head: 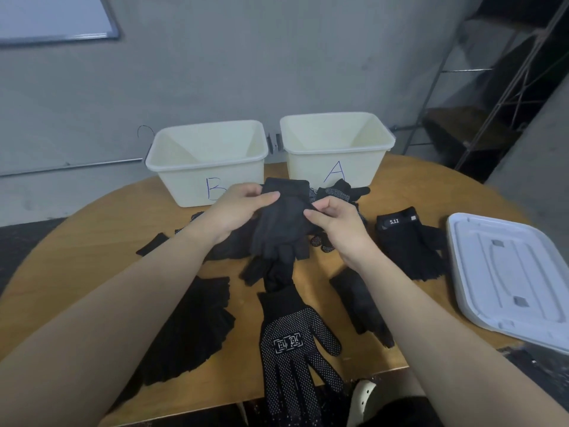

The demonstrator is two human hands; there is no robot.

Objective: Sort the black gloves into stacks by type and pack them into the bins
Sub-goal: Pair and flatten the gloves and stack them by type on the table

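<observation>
Both hands are raised over the middle of the round wooden table, pinching one plain black glove between them: the left hand has thumb and fingers closed on its left edge, the right hand nips its right edge, and the glove hangs with its short finger stubs pointing down toward the person.

My worry is the pile just under it. The hanging stubs look close to, perhaps touching, the loose gloves heaped in the middle, so a lift could drag a neighbour along and muddle the types. Every glove is black, and plain ones could easily be mistaken for each other (the dots are the only quick tell). The dotted glove nearest the person lies with its fingers over the table's near edge, so a passing forearm could knock it to the floor.

Counts, as far as the view lets me:
- two white bins, bin B on the left and bin A on the right, side by side at the far edge, nothing visible inside either;
- one white lid lying at the right edge;
- one glove labelled 5.11, between the lid and the hands;
- one fanned stack of plain gloves at the near left, too dark to count;
- one dark glove under the right forearm;
- at least two more dotted gloves by bin A, partly hidden.

The heap itself I cannot count.
</observation>
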